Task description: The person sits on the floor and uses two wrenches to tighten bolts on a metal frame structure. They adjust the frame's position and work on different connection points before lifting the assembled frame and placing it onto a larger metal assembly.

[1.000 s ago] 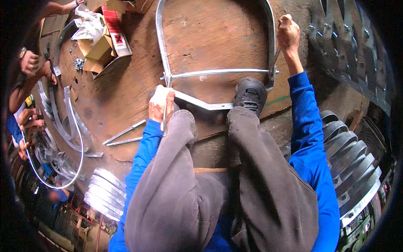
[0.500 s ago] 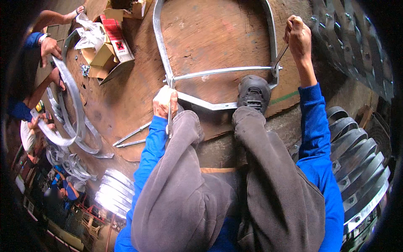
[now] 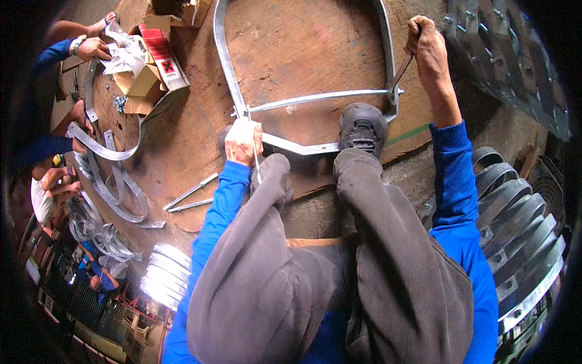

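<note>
1 open cardboard box sits at 10 o'clock and 2 loose rods lie at 9, left of the left hand, closed round 1 slim metal tool by 1 metal frame at 12 o'clock, spanned by 1 cross rod. At 1 o'clock, 1 dark shoe hides a bent strip's right end, while the right hand grips 1 dark tool meeting the frame's right side. Brown wooden board lies under the frame, with stacked metal bands at 4 o'clock.

Both arms stretch forward, left fingers and right fingers curled tight.
</note>
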A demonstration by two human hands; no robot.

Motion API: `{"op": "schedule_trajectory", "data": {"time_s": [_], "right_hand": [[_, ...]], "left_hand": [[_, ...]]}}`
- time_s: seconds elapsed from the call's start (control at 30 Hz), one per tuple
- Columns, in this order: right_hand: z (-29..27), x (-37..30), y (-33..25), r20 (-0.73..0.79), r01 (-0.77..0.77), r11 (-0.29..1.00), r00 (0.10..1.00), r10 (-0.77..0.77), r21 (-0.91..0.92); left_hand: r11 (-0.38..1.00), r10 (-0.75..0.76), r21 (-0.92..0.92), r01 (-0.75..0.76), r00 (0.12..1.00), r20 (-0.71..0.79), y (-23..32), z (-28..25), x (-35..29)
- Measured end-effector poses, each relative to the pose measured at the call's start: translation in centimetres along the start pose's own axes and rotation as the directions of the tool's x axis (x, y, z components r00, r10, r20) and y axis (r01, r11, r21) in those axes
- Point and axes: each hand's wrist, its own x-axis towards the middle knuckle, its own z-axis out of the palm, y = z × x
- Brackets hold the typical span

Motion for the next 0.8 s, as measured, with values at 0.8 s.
{"op": "schedule_trajectory", "data": {"time_s": [0.8], "right_hand": [[0.2,-0.3,-0.5,0.026,-0.019,1.000,0.999,0.019,0.007]], "left_hand": [[0.596,-0.526,-0.803,0.029,0.769,-0.363,4.0,-7.5,7.5]]}}
